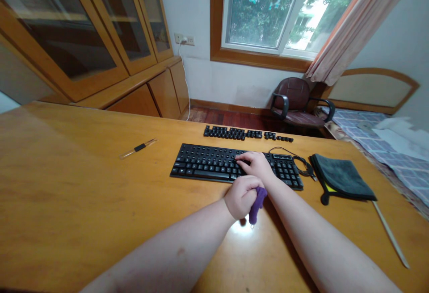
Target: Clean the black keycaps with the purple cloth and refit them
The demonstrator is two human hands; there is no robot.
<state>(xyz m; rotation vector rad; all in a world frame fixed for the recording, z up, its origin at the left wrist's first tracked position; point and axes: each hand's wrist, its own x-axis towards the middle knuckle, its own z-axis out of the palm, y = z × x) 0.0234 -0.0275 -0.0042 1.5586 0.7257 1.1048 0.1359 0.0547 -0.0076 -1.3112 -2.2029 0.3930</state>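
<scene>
A black keyboard (208, 174) lies on the wooden table in front of me. Its lower rows carry keycaps, while the upper rows show small bare key mounts. My right hand (255, 165) rests over the keyboard's right-middle part, its thumb and index finger pinched on a small dark keycap (237, 159). Nearer to me, my left hand (243, 197) is closed in a fist around a purple cloth (257, 204), which hangs out below the fingers. Behind the keyboard, loose black keycaps (224, 132) stand in rows along the table's far edge.
A thin tool with a black grip (139, 148) lies at the left. Right of the keyboard are its coiled cable (303, 168), a folded dark grey cloth (342, 177) and a pale thin strip (392, 235). Beyond the table stand a chair (293, 96) and a glass-fronted cabinet (134, 78).
</scene>
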